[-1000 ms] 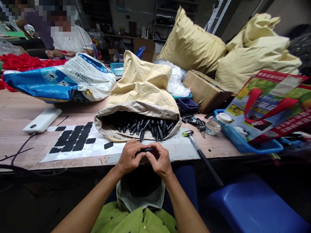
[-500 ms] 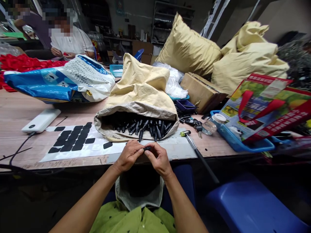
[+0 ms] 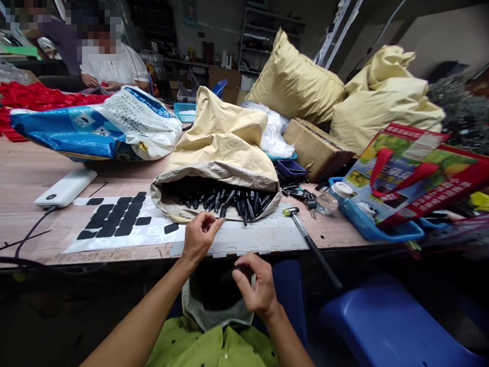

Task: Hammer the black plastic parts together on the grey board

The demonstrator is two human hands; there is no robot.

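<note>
A beige sack (image 3: 225,132) lies on the table with its mouth toward me, full of black pen-like parts (image 3: 244,204). My left hand (image 3: 202,232) is at the sack's lower lip, thumb and finger pinched by the tip of one black part; whether it grips that part is hard to tell. Lower and to the right, my right hand (image 3: 256,283) is curled around a dark piece, only partly visible, above the open mouth of a second sack (image 3: 217,313) on my lap.
Black stickers (image 3: 114,216) on a white sheet and a power bank (image 3: 65,188) lie left. A hammer (image 3: 311,244) overhangs the table edge at right, near a blue basket (image 3: 367,221). A person (image 3: 114,69) sits at the far left.
My hands were together over a small black piece and have parted. The right hand moved down over the lap sack; the left stays near the table sack and has moved slightly up.
</note>
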